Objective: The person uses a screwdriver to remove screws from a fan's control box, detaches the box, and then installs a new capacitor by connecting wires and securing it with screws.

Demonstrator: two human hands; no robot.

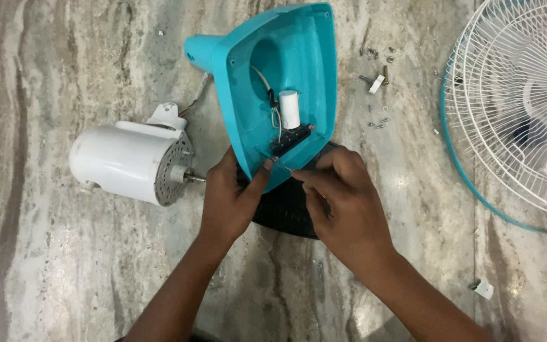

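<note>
The teal housing [299, 57] lay open-side up on the marble floor [64, 272], a white capacitor [290, 109] and black switch block [291, 140] inside. The left hand [230, 196] pinched its lower rim. The right hand [343, 196] pinched a thin wire [282, 165] there. A white motor [131, 163] lay left, screws [378, 79] and a fan grille [520, 107] right.

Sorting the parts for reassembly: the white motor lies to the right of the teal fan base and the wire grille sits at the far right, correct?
Not quite. The head view shows the white motor to the left of the teal fan base; the wire grille is indeed at the far right.
</note>
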